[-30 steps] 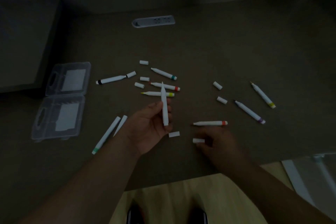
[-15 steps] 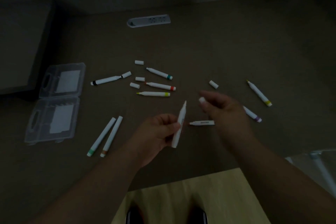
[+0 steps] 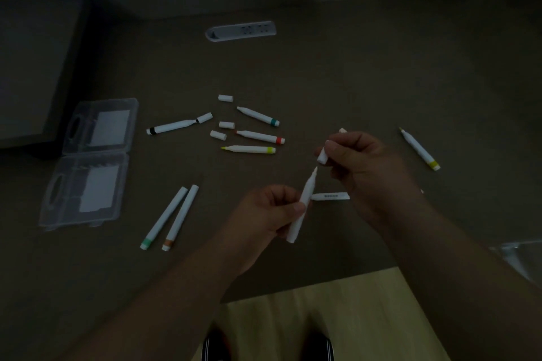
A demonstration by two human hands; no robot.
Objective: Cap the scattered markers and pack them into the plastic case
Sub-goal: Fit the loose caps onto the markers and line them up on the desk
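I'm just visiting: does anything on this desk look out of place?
Nothing is damaged or spilled. Several uncapped markers, such as the red-banded marker, lie among loose caps, while the open plastic case holds no markers.

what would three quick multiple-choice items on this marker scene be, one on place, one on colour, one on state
1. Where does the plastic case lie?
A. left of the markers
B. right of the markers
C. on the person's lap

2. What colour is the band on the marker nearest the case?
A. red
B. black
C. yellow

3. The marker in the left hand is
A. capped
B. uncapped
C. in the case

A: it sits open at the table's left.
B: its end is black.
B: bare tip, and the right hand holds a cap just above it.
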